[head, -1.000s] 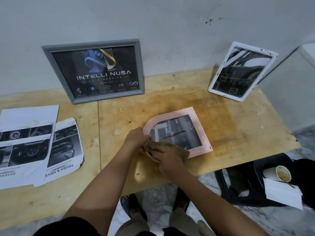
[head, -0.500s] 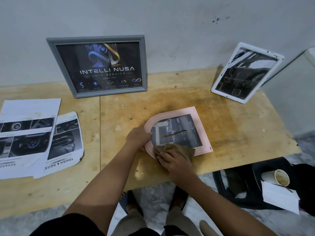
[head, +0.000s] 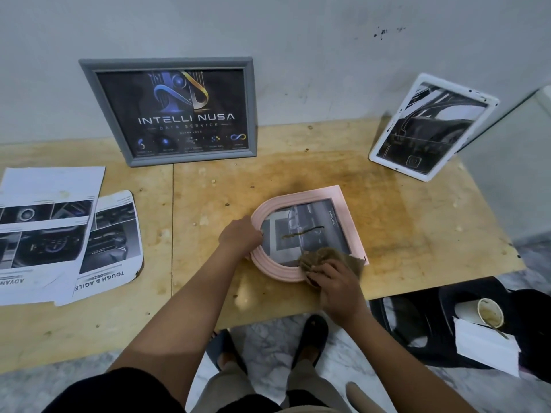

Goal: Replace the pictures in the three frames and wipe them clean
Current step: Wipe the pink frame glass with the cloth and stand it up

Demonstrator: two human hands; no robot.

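A pink arched frame (head: 348, 210) lies flat on the wooden table (head: 402, 234), holding a dark car picture with a brown smear across its glass. My left hand (head: 240, 235) grips the frame's rounded left end. My right hand (head: 337, 281) holds a brown cloth (head: 328, 256) bunched against the frame's near edge. A grey frame (head: 176, 108) with a dark logo poster leans on the wall at the back left. A white frame (head: 432, 126) with a car picture leans at the back right.
Loose printed car pictures (head: 53, 231) lie on the table's left part. A black plastic chair (head: 447, 311) stands to the right below the table edge, carrying a used paper cup (head: 489, 311) and white paper (head: 483, 344). My feet show under the table's near edge.
My right hand has slid the cloth rightward along the frame's near edge, uncovering more of the glass. My left hand stays on the rounded end. The view has shifted slightly.
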